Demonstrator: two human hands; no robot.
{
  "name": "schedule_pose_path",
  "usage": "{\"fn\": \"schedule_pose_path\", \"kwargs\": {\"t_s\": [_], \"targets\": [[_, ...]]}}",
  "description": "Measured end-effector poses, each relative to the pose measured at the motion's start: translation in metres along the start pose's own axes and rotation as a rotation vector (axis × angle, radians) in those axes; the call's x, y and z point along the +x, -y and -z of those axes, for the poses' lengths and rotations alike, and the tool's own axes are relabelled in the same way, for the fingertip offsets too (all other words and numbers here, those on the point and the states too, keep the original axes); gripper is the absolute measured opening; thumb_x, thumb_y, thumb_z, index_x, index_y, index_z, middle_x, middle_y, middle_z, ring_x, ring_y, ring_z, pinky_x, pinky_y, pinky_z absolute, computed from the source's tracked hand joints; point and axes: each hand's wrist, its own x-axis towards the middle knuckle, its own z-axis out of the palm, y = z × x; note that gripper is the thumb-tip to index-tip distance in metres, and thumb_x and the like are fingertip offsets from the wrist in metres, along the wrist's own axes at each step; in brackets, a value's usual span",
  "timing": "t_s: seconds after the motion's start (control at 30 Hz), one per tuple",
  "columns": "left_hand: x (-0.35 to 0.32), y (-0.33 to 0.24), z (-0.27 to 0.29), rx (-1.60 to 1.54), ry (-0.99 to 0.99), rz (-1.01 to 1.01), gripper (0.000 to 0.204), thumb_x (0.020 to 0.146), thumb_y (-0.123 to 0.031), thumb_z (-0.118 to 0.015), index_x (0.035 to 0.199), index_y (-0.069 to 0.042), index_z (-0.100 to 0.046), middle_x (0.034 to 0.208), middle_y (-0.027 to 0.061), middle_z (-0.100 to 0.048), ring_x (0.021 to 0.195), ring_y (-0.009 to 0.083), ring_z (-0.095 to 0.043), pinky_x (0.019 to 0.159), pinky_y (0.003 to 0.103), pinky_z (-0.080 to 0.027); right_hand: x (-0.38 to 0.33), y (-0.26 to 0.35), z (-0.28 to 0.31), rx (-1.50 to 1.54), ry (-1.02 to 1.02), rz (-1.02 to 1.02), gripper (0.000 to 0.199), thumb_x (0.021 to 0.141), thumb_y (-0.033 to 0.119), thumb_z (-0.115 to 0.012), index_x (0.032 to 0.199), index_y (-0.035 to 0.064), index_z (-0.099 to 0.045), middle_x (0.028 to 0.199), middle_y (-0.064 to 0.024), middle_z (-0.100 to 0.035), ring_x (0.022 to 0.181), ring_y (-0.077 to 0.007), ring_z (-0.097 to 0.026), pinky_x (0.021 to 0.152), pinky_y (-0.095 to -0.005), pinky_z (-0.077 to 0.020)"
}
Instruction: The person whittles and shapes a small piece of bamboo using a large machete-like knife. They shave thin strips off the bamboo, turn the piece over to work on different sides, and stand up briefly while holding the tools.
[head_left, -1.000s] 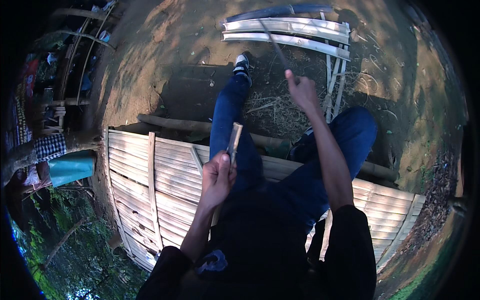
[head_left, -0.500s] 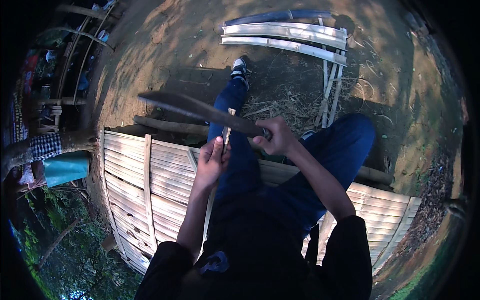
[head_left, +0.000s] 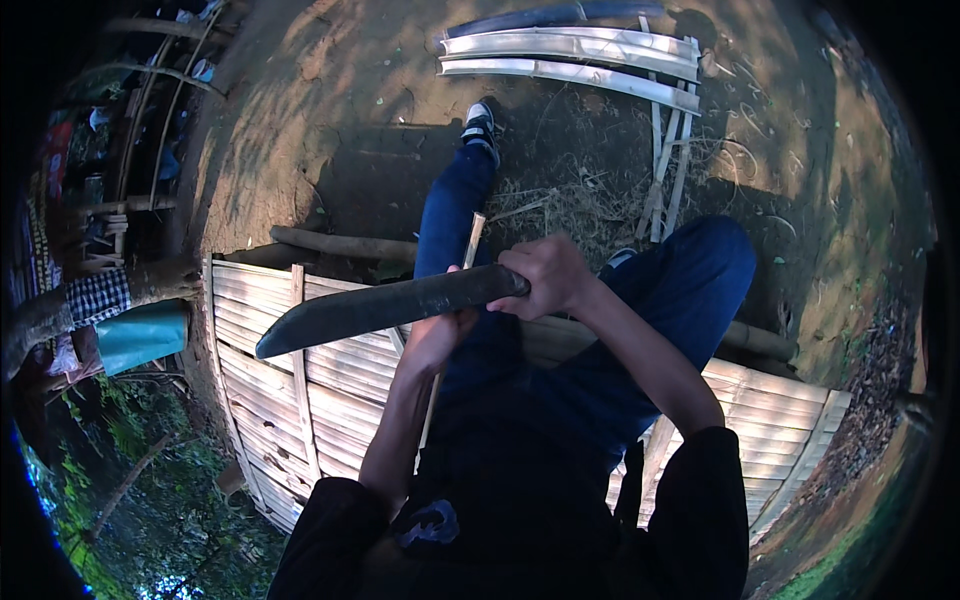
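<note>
My right hand (head_left: 547, 274) is closed around the grip of a machete (head_left: 385, 308), whose broad dark blade points left with its flat side up. The blade passes over my left hand (head_left: 440, 338) and hides part of its fingers. That left hand is closed on a thin bamboo strip (head_left: 474, 238). The strip's upper end sticks out beyond the blade, and its lower part runs down beside my left forearm toward my body. Whether the blade touches the strip cannot be made out.
I sit on a bamboo slat platform (head_left: 345, 375) with a log (head_left: 345, 245) along its far edge. Split bamboo lengths (head_left: 570, 45) lie on the ground ahead, across thinner strips (head_left: 665, 180). Shavings (head_left: 575, 205) litter the soil between my legs. Far left hangs a green sheet (head_left: 143, 335).
The machete's tip has swung down toward me, and its blade now crosses above my left hand. My right hand has shifted slightly left. The bamboo strip leans more to the right.
</note>
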Motion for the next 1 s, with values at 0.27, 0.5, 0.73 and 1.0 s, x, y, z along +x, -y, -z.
{"fn": "schedule_pose_path", "kwargs": {"t_s": [0.27,0.5,0.73,1.0], "targets": [[-0.006,-0.007,-0.019,-0.024,-0.178,-0.052,0.03,0.099,-0.033,-0.044,0.088,-0.008,-0.053,0.074,-0.0035,-0.048,0.063,0.0031,-0.045,0.055,0.017,-0.037,-0.001,0.007,0.004,0.013,0.031,-0.014,0.05,0.067,0.057,-0.071,0.073,0.0079,-0.062,0.053,-0.0046,-0.053,0.045,-0.0239,-0.057,0.04,-0.0343,-0.0427],[-0.02,-0.018,-0.008,0.123,-0.152,-0.22,0.044,0.101,-0.036,-0.034,0.067,-0.01,-0.041,0.051,-0.0048,-0.033,0.043,0.0035,-0.03,0.041,0.02,-0.022,0.015,-0.039,0.015,-0.055,-0.068,-0.519,0.059,0.08,0.062,-0.057,0.065,0.0047,-0.061,0.052,-0.0092,-0.056,0.049,-0.0276,-0.06,0.046,-0.0389,-0.0453],[-0.022,-0.016,0.014,0.25,-0.184,-0.338,0.041,0.101,-0.033,-0.04,0.074,-0.004,-0.053,0.056,-0.003,-0.044,0.048,0.0018,-0.037,0.043,0.018,-0.027,0.011,-0.066,0.034,0.33,-0.348,-0.787,0.061,0.093,0.052,-0.044,0.06,0.0014,-0.051,0.046,-0.0013,-0.044,0.043,-0.0121,-0.046,0.043,-0.0286,-0.0334],[-0.01,-0.02,-0.001,0.307,-0.136,-0.367,0.034,0.101,-0.028,-0.042,0.086,-0.002,-0.058,0.059,-0.0022,-0.048,0.048,0.0025,-0.041,0.043,0.018,-0.03,0.0,-0.022,0.008,0.419,-0.151,-0.25,0.047,0.081,0.046,-0.064,0.071,0.0,-0.061,0.05,-0.0088,-0.051,0.046,-0.0197,-0.054,0.047,-0.032,-0.0394]]}}
